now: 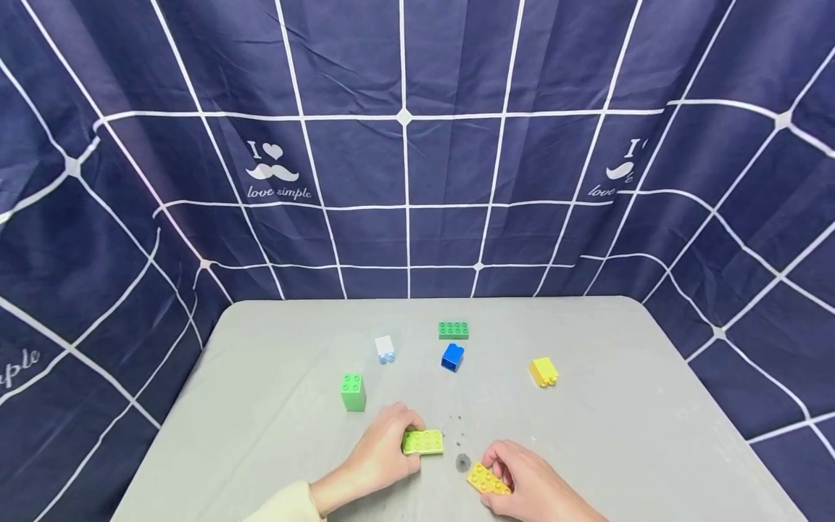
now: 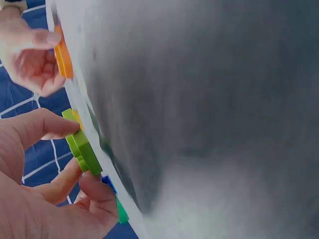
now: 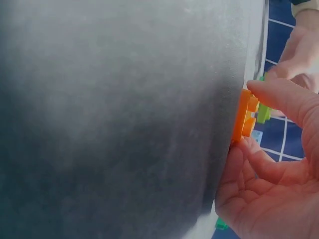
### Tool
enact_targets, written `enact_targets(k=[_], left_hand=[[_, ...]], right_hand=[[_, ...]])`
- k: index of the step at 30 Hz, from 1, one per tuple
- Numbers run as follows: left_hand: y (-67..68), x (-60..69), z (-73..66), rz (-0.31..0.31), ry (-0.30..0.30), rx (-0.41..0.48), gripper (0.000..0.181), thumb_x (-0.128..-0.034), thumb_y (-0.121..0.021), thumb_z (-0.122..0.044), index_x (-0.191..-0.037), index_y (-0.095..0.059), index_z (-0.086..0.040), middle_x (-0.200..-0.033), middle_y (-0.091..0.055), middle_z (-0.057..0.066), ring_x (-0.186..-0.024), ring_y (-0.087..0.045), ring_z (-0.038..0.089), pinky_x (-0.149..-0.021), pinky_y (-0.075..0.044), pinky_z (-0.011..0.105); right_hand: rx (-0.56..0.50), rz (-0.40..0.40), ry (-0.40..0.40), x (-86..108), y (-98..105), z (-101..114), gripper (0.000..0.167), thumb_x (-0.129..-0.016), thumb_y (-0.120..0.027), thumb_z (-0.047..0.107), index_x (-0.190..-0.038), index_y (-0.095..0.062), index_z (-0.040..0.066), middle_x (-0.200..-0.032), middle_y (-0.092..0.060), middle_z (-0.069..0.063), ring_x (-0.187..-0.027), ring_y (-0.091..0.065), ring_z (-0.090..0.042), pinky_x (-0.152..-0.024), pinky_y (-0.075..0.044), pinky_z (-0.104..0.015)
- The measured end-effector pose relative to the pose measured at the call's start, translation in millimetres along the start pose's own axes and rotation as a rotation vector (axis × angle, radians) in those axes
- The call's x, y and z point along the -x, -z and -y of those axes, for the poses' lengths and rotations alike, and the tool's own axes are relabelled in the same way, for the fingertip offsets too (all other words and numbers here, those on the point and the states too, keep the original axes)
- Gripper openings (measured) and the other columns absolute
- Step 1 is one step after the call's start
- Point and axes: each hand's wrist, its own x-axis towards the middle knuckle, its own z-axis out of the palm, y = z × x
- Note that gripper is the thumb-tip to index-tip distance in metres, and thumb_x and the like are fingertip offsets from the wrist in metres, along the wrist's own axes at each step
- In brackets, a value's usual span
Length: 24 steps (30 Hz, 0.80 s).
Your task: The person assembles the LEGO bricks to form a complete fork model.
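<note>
My left hand [image 1: 389,448] pinches a lime-green building brick [image 1: 424,441] by its left end, thumb on the near side and fingers on the far side. The studs face up. To its right, my right hand [image 1: 522,478] holds a yellow-orange building brick [image 1: 485,479] between thumb and fingers, studs up and set at a slant. The two bricks are apart, with a short gap of table between them. In the left wrist view the lime-green brick [image 2: 82,147] sits at the fingertips; the right wrist view has the orange-looking brick [image 3: 242,117] between thumb and fingers.
On the grey table [image 1: 261,435] stand a tall green brick [image 1: 354,393], a white and light-blue brick [image 1: 385,349], a blue brick [image 1: 452,357], a dark-green brick [image 1: 453,330] and a yellow brick [image 1: 544,372]. A dark round spot [image 1: 463,462] marks the tabletop. A navy curtain [image 1: 352,159] hangs behind.
</note>
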Motion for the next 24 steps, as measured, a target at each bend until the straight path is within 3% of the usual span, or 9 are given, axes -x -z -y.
enact_targets(k=[11, 24], left_hand=[[7.3, -17.8, 13.4, 0.021, 0.008, 0.042, 0.030, -0.0781, -0.085, 0.004, -0.103, -0.077, -0.011, -0.097, -0.059, -0.008, -0.088, -0.052, 0.010, -0.081, -0.047, 0.031], [6.7, -16.4, 15.0, 0.003, 0.019, 0.083, 0.030, -0.0800, -0.089, 0.003, -0.104, -0.076, -0.009, -0.092, -0.057, -0.006, -0.078, -0.050, 0.009, -0.070, -0.044, 0.026]], right_hand=[[-0.021, 0.040, -0.014, -1.3, -1.0, 1.5, 0.037, -0.082, -0.091, 0.017, -0.105, -0.062, 0.018, -0.090, -0.054, 0.003, -0.079, -0.049, -0.006, -0.068, -0.041, -0.028], [0.025, 0.027, 0.014, -2.8, 10.9, 2.4, 0.032, -0.086, -0.092, 0.021, -0.106, -0.068, 0.022, -0.091, -0.056, 0.009, -0.084, -0.052, -0.006, -0.073, -0.046, -0.027]])
